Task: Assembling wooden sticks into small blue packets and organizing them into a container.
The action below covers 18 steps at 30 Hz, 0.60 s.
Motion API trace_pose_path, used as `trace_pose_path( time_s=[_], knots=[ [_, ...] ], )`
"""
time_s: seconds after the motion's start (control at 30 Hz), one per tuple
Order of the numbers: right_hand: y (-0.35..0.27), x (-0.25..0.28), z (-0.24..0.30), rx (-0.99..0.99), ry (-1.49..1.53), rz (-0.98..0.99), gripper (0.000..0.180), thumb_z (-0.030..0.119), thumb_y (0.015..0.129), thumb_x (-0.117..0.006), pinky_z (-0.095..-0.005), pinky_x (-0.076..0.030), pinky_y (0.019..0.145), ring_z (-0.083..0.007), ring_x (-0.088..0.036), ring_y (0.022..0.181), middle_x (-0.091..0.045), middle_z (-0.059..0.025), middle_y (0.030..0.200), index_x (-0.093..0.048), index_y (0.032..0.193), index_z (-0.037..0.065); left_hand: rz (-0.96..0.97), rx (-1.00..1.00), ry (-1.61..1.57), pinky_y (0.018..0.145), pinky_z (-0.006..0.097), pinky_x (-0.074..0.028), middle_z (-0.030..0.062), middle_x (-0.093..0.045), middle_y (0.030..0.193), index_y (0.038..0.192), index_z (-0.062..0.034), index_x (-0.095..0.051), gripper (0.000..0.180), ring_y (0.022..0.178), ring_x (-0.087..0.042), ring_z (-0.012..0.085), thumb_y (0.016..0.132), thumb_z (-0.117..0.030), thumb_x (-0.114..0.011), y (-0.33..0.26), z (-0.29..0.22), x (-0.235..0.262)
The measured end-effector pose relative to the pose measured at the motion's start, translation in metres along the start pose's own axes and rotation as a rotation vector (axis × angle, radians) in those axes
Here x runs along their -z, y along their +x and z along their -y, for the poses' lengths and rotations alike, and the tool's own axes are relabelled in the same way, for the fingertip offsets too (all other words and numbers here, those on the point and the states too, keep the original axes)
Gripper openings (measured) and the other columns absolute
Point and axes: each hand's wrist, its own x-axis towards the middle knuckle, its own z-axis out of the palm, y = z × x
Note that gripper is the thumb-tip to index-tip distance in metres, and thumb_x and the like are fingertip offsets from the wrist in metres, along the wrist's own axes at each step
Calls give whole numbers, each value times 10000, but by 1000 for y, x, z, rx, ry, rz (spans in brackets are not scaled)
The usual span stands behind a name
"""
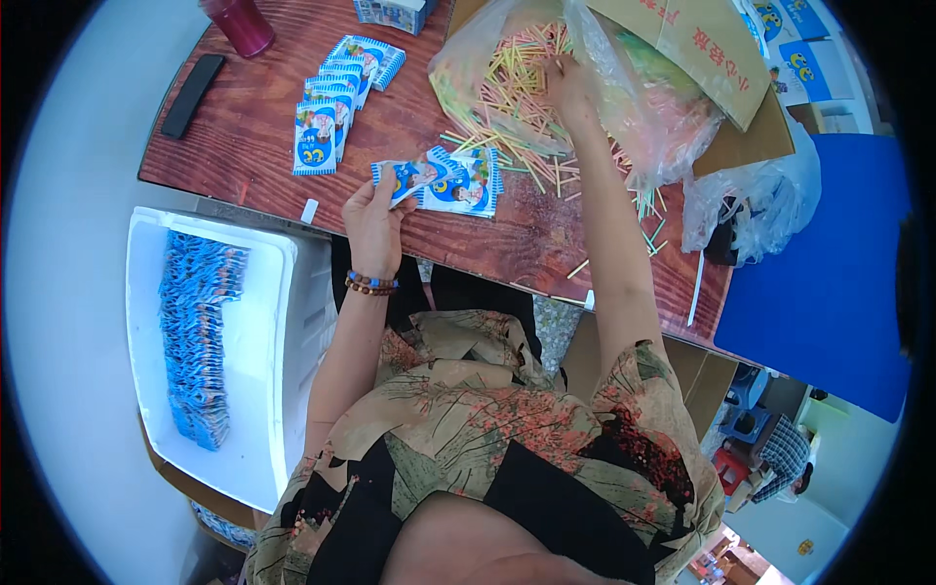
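While a patterned blouse point(507, 429) fills the near foreground, a white foam box point(263, 390) sits at the person's left, its smooth walls holding a long row of glossy blue sachets point(200, 336) and bare floor beside them. Past the reddish wooden table point(253, 146) edge, the left hand point(373, 219), beaded bracelet at the wrist, pinches a fan of flat blue-and-white sachets point(448, 182) between thumb and curled fingers. More packets point(336, 97) overlap in a line on open tabletop beyond. Farther off, the right hand point(568, 90) reaches into a crinkled clear plastic bag point(624, 97), fingers closed on thin pastel straws point(507, 93). Behind lies a cardboard flap point(702, 49).
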Motion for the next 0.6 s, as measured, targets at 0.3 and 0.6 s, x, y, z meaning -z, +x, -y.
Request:
trace_pose_path(
  time_s=[0.3,0.6],
  knots=[
    [12,-2,36,-60,-516,150,542,476,762,-648,-448,-475,853,-388,-599,990,-615,-285,1018,-641,975,-22,-13,-7,-43,591,230,-497,36,-654,791,840,-28,-639,179,664,-612,96,906,-193,-616,2,-5,6],
    [23,-8,43,179,-327,-90,311,258,777,-658,-472,-472,844,-393,-571,989,-586,-226,1054,-653,999,41,-12,2,-39,624,245,-498,73,-666,827,888,-11,-633,188,664,-611,122,937,-178,-563,1,-5,12]
  ],
)
